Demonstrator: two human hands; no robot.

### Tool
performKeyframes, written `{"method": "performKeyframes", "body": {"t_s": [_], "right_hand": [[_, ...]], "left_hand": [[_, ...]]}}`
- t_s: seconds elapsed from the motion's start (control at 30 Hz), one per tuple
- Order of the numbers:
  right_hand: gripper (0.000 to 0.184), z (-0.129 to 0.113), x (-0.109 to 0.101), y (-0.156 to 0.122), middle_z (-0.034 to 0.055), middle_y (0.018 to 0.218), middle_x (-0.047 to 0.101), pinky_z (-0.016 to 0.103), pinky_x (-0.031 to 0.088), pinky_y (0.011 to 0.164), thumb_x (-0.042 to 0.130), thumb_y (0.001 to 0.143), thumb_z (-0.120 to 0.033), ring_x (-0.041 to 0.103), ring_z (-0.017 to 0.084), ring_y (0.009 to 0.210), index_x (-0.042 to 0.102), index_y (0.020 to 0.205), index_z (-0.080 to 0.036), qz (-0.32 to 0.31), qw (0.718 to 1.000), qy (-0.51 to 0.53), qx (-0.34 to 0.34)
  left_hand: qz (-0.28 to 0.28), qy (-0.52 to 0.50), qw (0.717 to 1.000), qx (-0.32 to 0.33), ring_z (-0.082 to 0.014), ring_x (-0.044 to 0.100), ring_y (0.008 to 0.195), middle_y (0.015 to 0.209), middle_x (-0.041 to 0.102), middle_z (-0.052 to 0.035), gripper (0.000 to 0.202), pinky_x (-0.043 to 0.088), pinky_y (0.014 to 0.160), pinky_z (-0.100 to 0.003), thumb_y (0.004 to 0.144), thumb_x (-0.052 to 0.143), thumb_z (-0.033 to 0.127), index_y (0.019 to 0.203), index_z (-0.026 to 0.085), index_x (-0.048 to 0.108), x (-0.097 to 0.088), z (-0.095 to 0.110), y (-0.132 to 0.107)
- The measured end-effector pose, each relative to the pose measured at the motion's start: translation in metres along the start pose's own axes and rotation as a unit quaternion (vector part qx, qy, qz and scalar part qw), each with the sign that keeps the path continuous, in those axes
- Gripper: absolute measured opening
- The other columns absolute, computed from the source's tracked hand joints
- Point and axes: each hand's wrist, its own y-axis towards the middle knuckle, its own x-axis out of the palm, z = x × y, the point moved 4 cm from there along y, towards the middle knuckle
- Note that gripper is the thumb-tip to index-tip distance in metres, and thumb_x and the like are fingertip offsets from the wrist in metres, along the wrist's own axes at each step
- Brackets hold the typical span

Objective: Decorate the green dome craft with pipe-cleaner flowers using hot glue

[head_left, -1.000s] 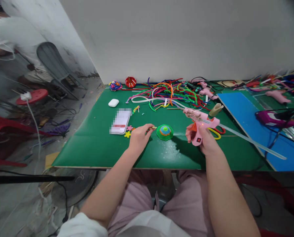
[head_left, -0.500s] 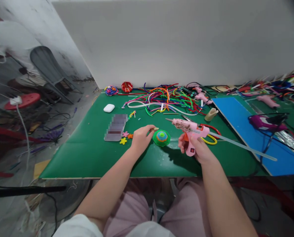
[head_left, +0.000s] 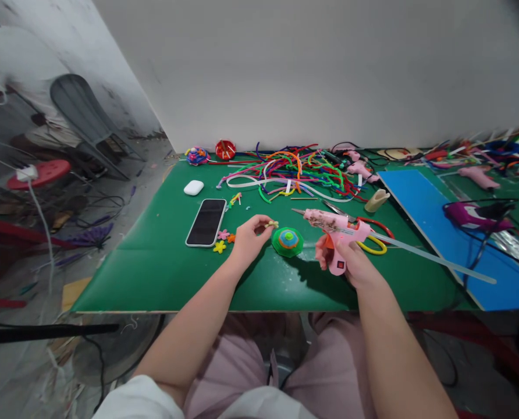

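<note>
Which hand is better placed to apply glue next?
Probably the right hand: it grips the pink glue gun, whose nozzle points toward the left hand's side. The left is occupied, pinching a small yellowish piece beside the green octagonal piece.

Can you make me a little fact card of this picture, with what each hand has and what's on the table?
Left hand: pinching a small pale piece
Right hand: gripping a pink glue gun, clear stick poking out its back
Between the hands: green piece with colored rings
Left of the left hand: phone, yellow flower
Back of table: tangle of colorful fuzzy strips
Right side: blue board
</note>
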Motion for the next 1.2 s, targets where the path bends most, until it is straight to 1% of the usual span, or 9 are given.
{"method": "performKeyframes", "body": {"t_s": [0.13, 0.33, 0.5, 0.6, 0.7, 0.83, 0.97, 1.07, 1.2], "right_hand": [[0.043, 0.002, -0.001, 0.002, 0.0027, 0.063, 0.062, 0.026, 0.043, 0.045, 0.063, 0.064, -0.057, 0.054, 0.013, 0.049, 0.061, 0.079, -0.017, -0.008, 1.0, 0.002, 0.007], [0.036, -0.001, 0.001, -0.001, 0.0019, 0.064, 0.062, 0.024, 0.043, 0.047, 0.062, 0.069, -0.051, 0.054, 0.011, 0.05, 0.062, 0.08, -0.017, -0.007, 1.0, 0.014, -0.004], [0.036, -0.001, 0.002, -0.001, 0.002, 0.066, 0.062, 0.026, 0.044, 0.049, 0.061, 0.07, -0.051, 0.054, 0.012, 0.051, 0.061, 0.082, -0.017, -0.027, 1.0, 0.004, 0.002], [0.037, -0.001, 0.001, -0.001, 0.0021, 0.066, 0.062, 0.026, 0.044, 0.048, 0.061, 0.069, -0.052, 0.054, 0.012, 0.051, 0.061, 0.081, -0.017, -0.023, 1.0, -0.002, 0.003], [0.036, 0.0, -0.002, -0.002, 0.0024, 0.066, 0.062, 0.025, 0.043, 0.047, 0.061, 0.069, -0.051, 0.055, 0.012, 0.051, 0.062, 0.082, -0.017, -0.015, 1.0, -0.011, 0.008], [0.036, -0.002, -0.007, -0.005, 0.0033, 0.067, 0.064, 0.024, 0.039, 0.042, 0.059, 0.071, -0.05, 0.052, 0.011, 0.046, 0.062, 0.084, -0.017, -0.027, 0.998, -0.065, 0.0], [0.034, -0.005, -0.009, -0.008, 0.0033, 0.067, 0.064, 0.024, 0.035, 0.04, 0.057, 0.072, -0.05, 0.05, 0.01, 0.042, 0.06, 0.082, -0.017, -0.044, 0.993, -0.112, 0.007], [0.032, -0.007, -0.007, -0.01, 0.0028, 0.066, 0.063, 0.023, 0.032, 0.038, 0.058, 0.072, -0.049, 0.049, 0.01, 0.042, 0.059, 0.077, -0.018, -0.04, 0.99, -0.13, 0.019], [0.031, -0.007, -0.006, -0.011, 0.0023, 0.063, 0.062, 0.023, 0.032, 0.037, 0.058, 0.072, -0.049, 0.048, 0.01, 0.042, 0.059, 0.071, -0.018, -0.036, 0.989, -0.142, 0.029]], "left_hand": [[-0.003, -0.037, 0.999, -0.024, -0.014, 0.064, 0.073, 0.076, 0.067, -0.004, 0.015, 0.05, 0.071, -0.028, 0.068, 0.061, 0.025, 0.078, 0.015, 0.057, 0.0, -0.003, 0.002], [-0.005, -0.043, 0.998, -0.047, -0.0141, 0.065, 0.069, 0.07, 0.066, -0.0023, 0.014, 0.051, 0.068, -0.028, 0.067, 0.062, 0.024, 0.076, 0.015, 0.058, -0.002, -0.005, 0.002], [-0.009, -0.054, 0.998, -0.044, -0.0141, 0.065, 0.068, 0.07, 0.066, -0.0024, 0.014, 0.052, 0.067, -0.027, 0.066, 0.063, 0.024, 0.076, 0.015, 0.058, -0.001, -0.005, 0.001], [-0.02, -0.032, 0.999, -0.027, -0.0145, 0.065, 0.07, 0.073, 0.067, -0.0031, 0.012, 0.052, 0.069, -0.028, 0.069, 0.061, 0.025, 0.076, 0.015, 0.059, 0.001, -0.005, -0.001], [-0.021, 0.054, 0.998, 0.04, -0.0147, 0.065, 0.076, 0.082, 0.069, -0.0046, 0.012, 0.052, 0.072, -0.029, 0.074, 0.057, 0.023, 0.083, 0.016, 0.062, 0.0, 0.003, -0.003], [-0.006, 0.177, 0.967, 0.184, -0.0142, 0.061, 0.084, 0.09, 0.067, -0.0055, 0.016, 0.05, 0.076, -0.028, 0.079, 0.053, 0.019, 0.088, 0.019, 0.066, -0.003, 0.02, -0.008], [0.036, 0.211, 0.941, 0.264, -0.012, 0.061, 0.076, 0.083, 0.065, -0.0047, 0.016, 0.05, 0.068, -0.024, 0.081, 0.052, 0.018, 0.089, 0.019, 0.066, -0.007, 0.029, -0.013], [0.028, 0.224, 0.921, 0.318, -0.0139, 0.063, 0.085, 0.088, 0.067, -0.0062, 0.016, 0.051, 0.075, -0.025, 0.081, 0.051, 0.015, 0.089, 0.018, 0.064, -0.006, 0.032, -0.018], [0.037, 0.244, 0.894, 0.375, -0.0161, 0.062, 0.093, 0.089, 0.067, -0.0068, 0.014, 0.051, 0.079, -0.028, 0.082, 0.05, 0.015, 0.084, 0.018, 0.064, -0.004, 0.037, -0.022]]}}
